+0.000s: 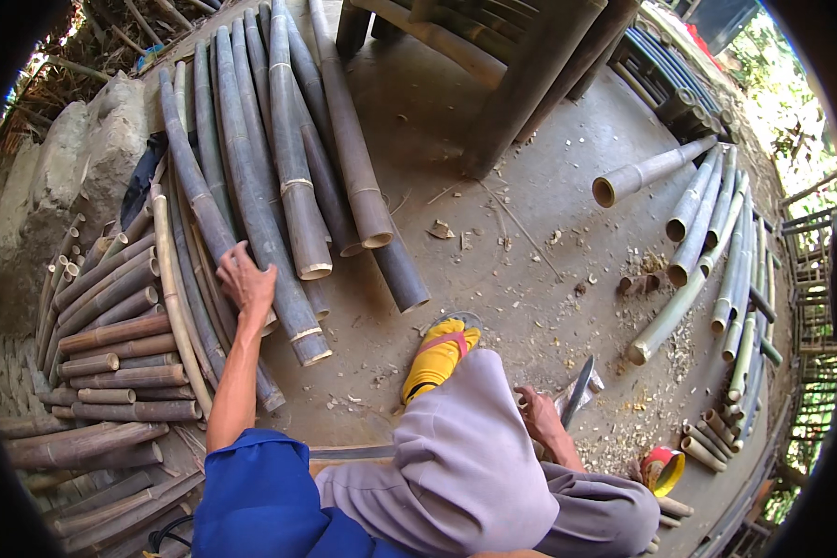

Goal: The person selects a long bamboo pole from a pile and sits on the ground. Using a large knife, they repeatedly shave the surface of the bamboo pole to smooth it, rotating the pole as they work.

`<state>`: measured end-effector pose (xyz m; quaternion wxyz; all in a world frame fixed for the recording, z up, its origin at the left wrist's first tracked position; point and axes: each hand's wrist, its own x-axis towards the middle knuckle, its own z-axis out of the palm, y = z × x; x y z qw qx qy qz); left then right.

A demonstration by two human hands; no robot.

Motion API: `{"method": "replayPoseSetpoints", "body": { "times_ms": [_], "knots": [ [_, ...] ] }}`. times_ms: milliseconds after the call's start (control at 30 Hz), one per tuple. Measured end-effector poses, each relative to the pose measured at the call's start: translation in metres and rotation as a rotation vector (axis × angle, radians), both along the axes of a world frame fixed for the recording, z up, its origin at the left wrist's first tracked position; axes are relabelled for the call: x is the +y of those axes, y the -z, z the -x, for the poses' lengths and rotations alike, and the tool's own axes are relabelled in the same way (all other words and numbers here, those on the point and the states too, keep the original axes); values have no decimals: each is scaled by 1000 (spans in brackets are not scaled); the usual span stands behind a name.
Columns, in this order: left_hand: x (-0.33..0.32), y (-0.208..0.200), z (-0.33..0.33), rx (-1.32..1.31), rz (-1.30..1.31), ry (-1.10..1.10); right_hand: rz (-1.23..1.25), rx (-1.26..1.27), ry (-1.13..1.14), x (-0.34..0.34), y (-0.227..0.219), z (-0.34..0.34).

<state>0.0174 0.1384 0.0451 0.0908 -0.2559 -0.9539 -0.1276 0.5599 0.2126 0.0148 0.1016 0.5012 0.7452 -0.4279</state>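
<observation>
My left hand (pixel 245 281) is over the long grey-brown bamboo poles (pixel 242 149) on the left, its fingers spread and bent. The fingertips are at the side of one curved pole (pixel 193 181); whether they press on it I cannot tell. Beyond my right knee, my right hand (pixel 541 418) hangs low with loosely curled fingers, and I see nothing between them. Close beside it a dark knife blade (pixel 581 383) points up and away; its handle is hidden.
Short cut bamboo pieces (pixel 130 377) are stacked at left beside rough stone blocks (pixel 93 139). More bamboo lengths (pixel 693 219) lie at right. A wooden bench (pixel 502 84) stands ahead. Chips litter the floor around my yellow-socked foot (pixel 437 358). A red-and-yellow round container (pixel 662 468) sits at lower right.
</observation>
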Motion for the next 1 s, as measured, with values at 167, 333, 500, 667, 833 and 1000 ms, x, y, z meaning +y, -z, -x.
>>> {"method": "replayPoseSetpoints", "body": {
  "times_ms": [167, 333, 500, 667, 833, 1000],
  "knots": [
    [-58, 45, 40, -303, -252, -216, -12, 33, -1, -2, 6, 0],
    [-88, 77, 61, -786, -586, -471, -4, 107, 56, -5, 10, 0],
    [-68, 49, 37, -1091, -796, -458, -17, 2, 49, 0, -24, 12],
    [-70, 2, 45, -1499, -1056, -322, -22, -35, 18, -1, 12, -6],
    [-30, -33, 4, -1690, -1271, -171, -62, 13, -68, 3, 12, -1],
    [26, -40, -76, -1810, -1289, -75, 69, 98, 167, 16, -6, 8]
  ]
}}
